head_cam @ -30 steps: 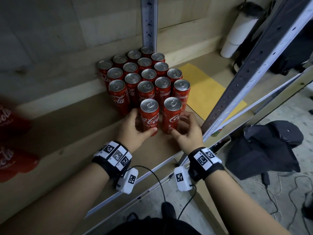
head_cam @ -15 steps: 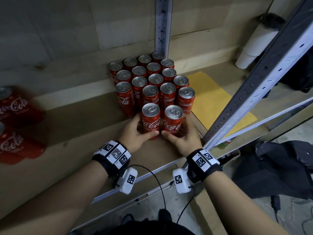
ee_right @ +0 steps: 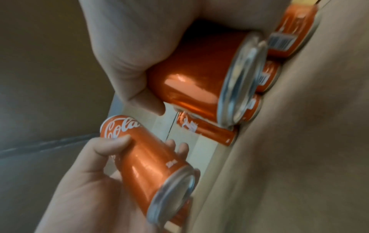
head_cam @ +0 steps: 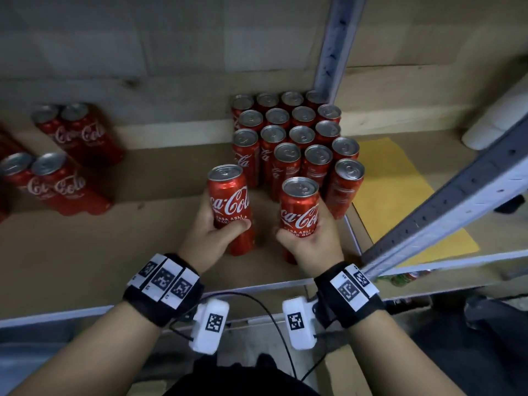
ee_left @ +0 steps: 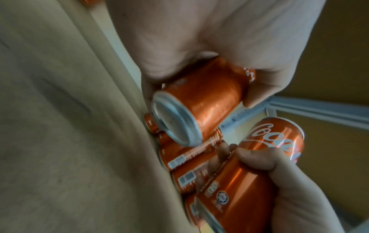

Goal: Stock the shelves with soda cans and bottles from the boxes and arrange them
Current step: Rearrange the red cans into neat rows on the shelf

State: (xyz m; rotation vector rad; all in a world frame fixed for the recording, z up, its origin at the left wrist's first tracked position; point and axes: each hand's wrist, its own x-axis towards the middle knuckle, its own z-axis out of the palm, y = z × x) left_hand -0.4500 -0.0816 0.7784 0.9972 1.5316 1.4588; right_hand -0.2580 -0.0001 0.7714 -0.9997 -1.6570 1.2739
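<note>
Both hands hold slim red Coca-Cola cans upright in front of a packed block of cans (head_cam: 297, 138) on the wooden shelf (head_cam: 100, 252). My left hand (head_cam: 220, 224) grips the left can (head_cam: 230, 201), which stands apart to the left of the block. My right hand (head_cam: 303, 241) grips the right can (head_cam: 300, 212) just before the block's front row. In the left wrist view the left can (ee_left: 203, 100) shows its base clear of the shelf. The right wrist view shows the right can (ee_right: 195, 75) close to the block.
More red cans (head_cam: 71, 132) stand in small groups at the shelf's far left (head_cam: 45, 181). A yellow sheet (head_cam: 400, 195) lies right of the block. A slanted metal upright (head_cam: 457, 195) crosses at right, a back post (head_cam: 334, 44) rises behind, and the front rail (head_cam: 257, 284) runs below my wrists.
Both hands have drawn the two front cans back from the block and apart, the left can going left. The head view has swung, showing more cans at the left.
</note>
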